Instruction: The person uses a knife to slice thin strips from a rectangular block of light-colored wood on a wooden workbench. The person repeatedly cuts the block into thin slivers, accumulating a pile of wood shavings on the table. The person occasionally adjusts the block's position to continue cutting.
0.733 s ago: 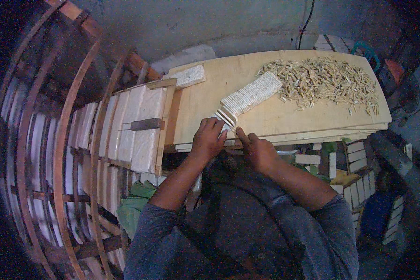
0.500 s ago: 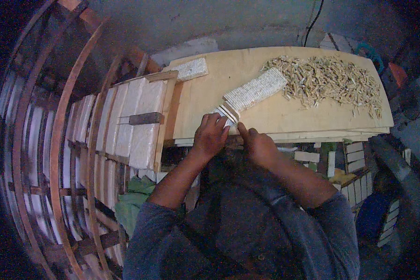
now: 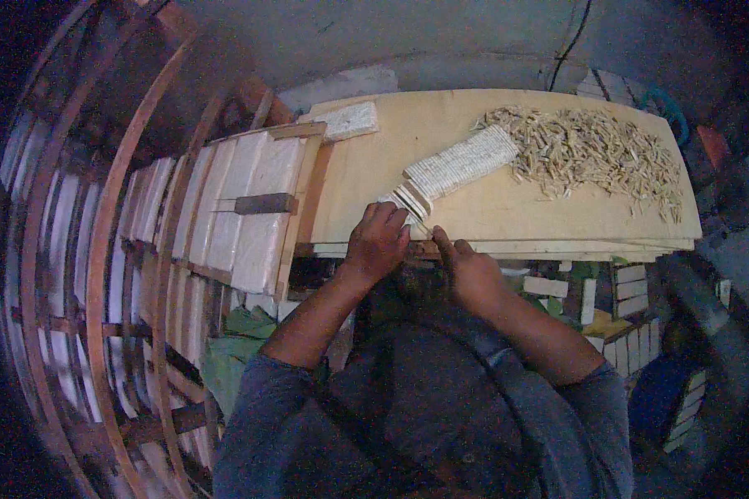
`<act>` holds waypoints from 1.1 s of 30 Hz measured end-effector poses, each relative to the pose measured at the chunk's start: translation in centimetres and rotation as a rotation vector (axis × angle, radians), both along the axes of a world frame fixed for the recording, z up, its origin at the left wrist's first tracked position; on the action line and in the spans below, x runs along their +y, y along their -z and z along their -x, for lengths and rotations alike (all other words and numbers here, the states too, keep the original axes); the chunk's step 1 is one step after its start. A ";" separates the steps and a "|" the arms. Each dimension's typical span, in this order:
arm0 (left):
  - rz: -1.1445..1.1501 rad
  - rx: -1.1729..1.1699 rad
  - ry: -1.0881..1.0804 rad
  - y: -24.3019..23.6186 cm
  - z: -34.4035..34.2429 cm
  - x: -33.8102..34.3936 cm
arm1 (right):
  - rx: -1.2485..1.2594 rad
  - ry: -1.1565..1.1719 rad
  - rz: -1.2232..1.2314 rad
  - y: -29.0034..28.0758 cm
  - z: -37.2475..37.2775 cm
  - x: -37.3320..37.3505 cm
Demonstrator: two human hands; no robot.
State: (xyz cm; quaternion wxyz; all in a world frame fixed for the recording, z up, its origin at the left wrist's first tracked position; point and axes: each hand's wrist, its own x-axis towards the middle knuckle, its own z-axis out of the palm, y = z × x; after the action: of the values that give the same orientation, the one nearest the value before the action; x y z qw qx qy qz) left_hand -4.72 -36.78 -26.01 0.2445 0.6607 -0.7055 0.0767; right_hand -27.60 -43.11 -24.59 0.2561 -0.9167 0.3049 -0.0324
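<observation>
Both hands are working at the near end of the stick row: the left hand is gripping its last sticks, the right hand is curling beside it. Pulling too hard is risking to scatter the row across the surface.

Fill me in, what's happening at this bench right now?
A person is working at a pale plywood worktop. Both hands are at its near edge: the left hand rests on the near end of a long row of thin pale wooden slips packed side by side, and the right hand is close beside it, just below the edge. What the fingers pinch is hidden. A loose heap of small pale wooden sticks lies at the row's far end, and a wooden tray of white slabs sits to the left.
</observation>
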 end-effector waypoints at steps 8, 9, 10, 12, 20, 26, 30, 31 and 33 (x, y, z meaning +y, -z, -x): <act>-0.098 -0.017 -0.042 1.6 -0.2 0.2 | 0.027 -0.023 0.040 1.7 -1.2 -0.2; -0.075 -0.025 -0.045 1.7 -0.2 0.1 | 0.034 -0.026 0.027 2.0 -1.8 -0.4; -0.051 -0.032 -0.046 1.7 -0.1 0.0 | 0.041 -0.027 0.015 2.2 -2.5 -0.7; -0.046 -0.044 -0.053 1.4 -0.2 -0.1 | 0.028 -0.032 -0.007 2.9 -3.3 -1.2; -0.021 0.015 -0.044 0.2 0.0 0.3 | 0.042 -0.032 -0.059 1.4 -0.9 -0.7; -0.165 0.049 -0.063 0.3 -0.1 0.6 | 0.069 -0.016 -0.036 -0.4 0.0 0.5; -0.200 0.030 -0.073 0.8 -0.1 0.6 | 0.034 -0.030 -0.046 0.0 -0.5 0.6; -0.190 0.019 -0.075 1.1 -0.1 0.7 | 0.009 -0.033 -0.049 0.2 -0.8 0.5; -0.185 -0.018 -0.073 1.5 -0.2 0.5 | -0.009 -0.043 -0.033 1.3 -1.5 0.1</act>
State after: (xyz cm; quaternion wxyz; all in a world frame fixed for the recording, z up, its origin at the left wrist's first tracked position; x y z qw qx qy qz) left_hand -4.57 -36.26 -27.53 0.1734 0.7050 -0.6872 0.0261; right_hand -26.12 -43.03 -25.87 0.2732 -0.9185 0.2846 -0.0262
